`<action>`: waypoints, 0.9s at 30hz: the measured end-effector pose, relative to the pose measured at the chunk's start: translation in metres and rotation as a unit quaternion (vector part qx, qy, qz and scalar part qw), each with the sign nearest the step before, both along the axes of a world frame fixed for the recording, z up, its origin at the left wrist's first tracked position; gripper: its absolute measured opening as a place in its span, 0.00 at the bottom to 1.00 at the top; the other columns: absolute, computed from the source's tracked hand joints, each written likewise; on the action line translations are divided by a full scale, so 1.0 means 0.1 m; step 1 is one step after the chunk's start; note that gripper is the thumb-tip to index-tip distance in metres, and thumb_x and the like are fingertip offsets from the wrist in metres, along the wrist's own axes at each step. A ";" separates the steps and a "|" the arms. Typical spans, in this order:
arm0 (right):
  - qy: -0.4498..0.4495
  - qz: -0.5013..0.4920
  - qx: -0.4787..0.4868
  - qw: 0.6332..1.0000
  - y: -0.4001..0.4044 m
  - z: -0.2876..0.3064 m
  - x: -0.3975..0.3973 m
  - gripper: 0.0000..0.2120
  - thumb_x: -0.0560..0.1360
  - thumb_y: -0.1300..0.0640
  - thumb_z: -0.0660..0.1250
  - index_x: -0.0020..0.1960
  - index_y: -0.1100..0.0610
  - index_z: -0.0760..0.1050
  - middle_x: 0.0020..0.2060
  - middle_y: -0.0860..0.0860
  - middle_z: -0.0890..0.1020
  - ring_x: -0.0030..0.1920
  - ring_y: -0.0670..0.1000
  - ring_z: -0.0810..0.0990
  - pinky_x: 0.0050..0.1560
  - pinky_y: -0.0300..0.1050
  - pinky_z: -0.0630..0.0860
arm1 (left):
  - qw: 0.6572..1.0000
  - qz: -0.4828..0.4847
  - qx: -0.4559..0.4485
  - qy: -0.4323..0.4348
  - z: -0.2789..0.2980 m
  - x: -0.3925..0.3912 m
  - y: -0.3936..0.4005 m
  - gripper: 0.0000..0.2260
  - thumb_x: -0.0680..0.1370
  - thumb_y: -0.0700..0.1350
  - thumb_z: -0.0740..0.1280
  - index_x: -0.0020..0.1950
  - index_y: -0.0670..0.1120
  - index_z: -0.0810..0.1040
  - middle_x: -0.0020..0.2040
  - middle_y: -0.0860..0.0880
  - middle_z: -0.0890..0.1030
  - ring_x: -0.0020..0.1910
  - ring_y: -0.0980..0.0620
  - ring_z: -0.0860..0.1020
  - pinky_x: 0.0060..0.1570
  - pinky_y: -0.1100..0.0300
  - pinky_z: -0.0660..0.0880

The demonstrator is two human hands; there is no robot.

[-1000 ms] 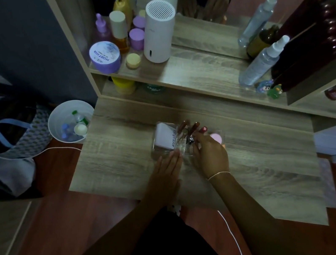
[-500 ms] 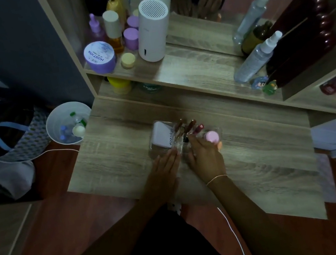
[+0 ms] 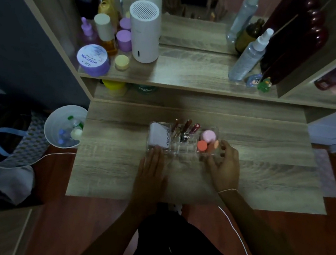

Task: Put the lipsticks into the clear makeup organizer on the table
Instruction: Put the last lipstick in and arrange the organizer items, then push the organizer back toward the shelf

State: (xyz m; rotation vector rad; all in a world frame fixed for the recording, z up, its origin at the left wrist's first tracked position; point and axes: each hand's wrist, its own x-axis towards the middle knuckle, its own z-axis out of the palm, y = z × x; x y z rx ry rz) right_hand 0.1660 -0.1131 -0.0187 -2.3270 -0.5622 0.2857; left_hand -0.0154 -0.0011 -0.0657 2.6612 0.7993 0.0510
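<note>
- The left hand (image 3: 150,166) lies flat with fingers spread, gripping nothing, touching the near left edge of the clear makeup organizer (image 3: 184,146) at frame centre.
- The lipsticks (image 3: 186,129) stand tilted in its middle slots.
- The right hand (image 3: 224,162) has fingers curled on its near right corner.
- The wooden table (image 3: 267,155) is bare right of the organizer.

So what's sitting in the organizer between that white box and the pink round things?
In the head view, the lipsticks stand in the clear organizer, between the white box and the pink round things.
</note>
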 end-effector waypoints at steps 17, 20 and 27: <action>0.012 0.089 -0.056 0.994 -0.04 -0.24 0.05 0.24 0.77 0.52 0.66 0.70 0.61 0.67 0.65 0.59 0.75 0.65 0.59 0.73 0.63 0.57 0.73 | 0.996 0.087 -0.018 0.017 0.03 0.07 0.17 0.32 0.76 0.57 0.52 0.74 0.37 0.55 0.74 0.35 0.61 0.74 0.39 0.60 0.70 0.41 0.56; 0.016 0.091 -0.045 0.995 -0.05 -0.26 0.07 0.27 0.76 0.52 0.68 0.71 0.58 0.65 0.66 0.57 0.74 0.65 0.56 0.73 0.64 0.54 0.73 | 0.994 0.102 -0.026 0.021 -0.04 0.04 0.19 0.34 0.77 0.58 0.54 0.75 0.39 0.49 0.75 0.36 0.58 0.75 0.41 0.56 0.72 0.45 0.51; -0.026 0.155 -0.181 0.971 -0.17 -0.43 0.13 0.38 0.76 0.49 0.66 0.76 0.64 0.52 0.76 0.63 0.59 0.76 0.61 0.55 0.76 0.60 0.56 | 0.990 0.128 -0.051 0.034 -0.11 0.04 0.27 0.37 0.76 0.62 0.52 0.75 0.39 0.46 0.76 0.35 0.54 0.76 0.41 0.52 0.73 0.42 0.52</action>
